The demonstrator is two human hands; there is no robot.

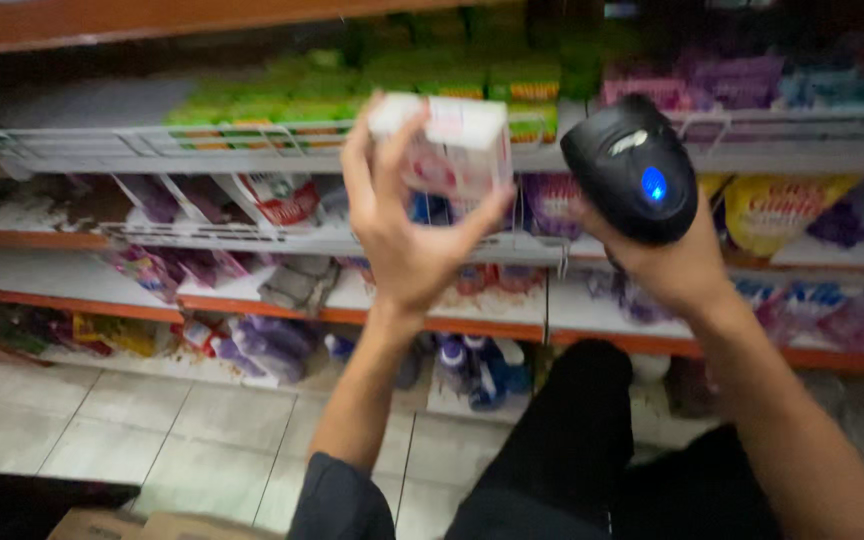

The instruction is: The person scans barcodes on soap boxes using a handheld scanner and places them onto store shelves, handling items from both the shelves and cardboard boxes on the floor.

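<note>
Left hand (407, 235) gripping a small white-and-pink pack (452, 150) upright before the shelf edge (252, 240), right hand (667, 265) clasping a black scanner (632, 170) just beside it, aimed forward.

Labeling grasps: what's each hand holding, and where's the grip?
Left hand: white-and-pink pack, gripped around its lower sides. Right hand: black handheld scanner, gripped from beneath.

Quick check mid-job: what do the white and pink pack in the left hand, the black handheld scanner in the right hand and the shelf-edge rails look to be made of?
White and pink rectangular pack: probably glossy plastic film or coated card; it shows a sheen, but blur leaves it open.
Black rounded handheld scanner: moulded plastic, smooth semi-gloss shell with a lit blue spot.
Pale wire shelf rails: thin metal wire, seemingly coated white or grey.
</note>
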